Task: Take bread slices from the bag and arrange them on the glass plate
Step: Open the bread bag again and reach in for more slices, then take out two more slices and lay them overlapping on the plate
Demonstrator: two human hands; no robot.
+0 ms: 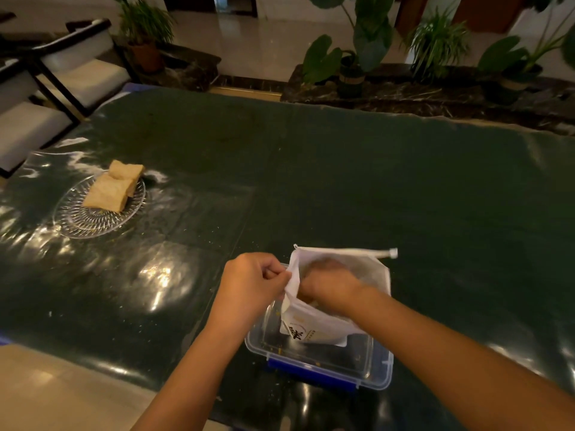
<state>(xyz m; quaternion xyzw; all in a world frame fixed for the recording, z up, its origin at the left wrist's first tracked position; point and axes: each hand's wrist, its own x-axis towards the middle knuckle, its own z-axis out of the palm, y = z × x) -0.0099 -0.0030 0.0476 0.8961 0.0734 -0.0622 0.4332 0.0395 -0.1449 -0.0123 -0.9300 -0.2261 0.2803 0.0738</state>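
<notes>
At the lower middle of the frame, the bag [314, 318] is white with black lettering and a pale yellow patch. The box [378, 365] under it is clear with a blue clip. The surface [373, 188] is dark green and glossy with white glare. At the left, the plate [93, 220] is clear glass with a ribbed ray pattern, and the bread slices [109, 192] are tan. The plants [435, 42] at the top are green.

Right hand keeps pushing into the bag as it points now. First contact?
Probably bread inside the bag: the right hand is already in the mouth, pointing down into it. The contents are hidden, so depth is unclear; below sits the clear box.
</notes>
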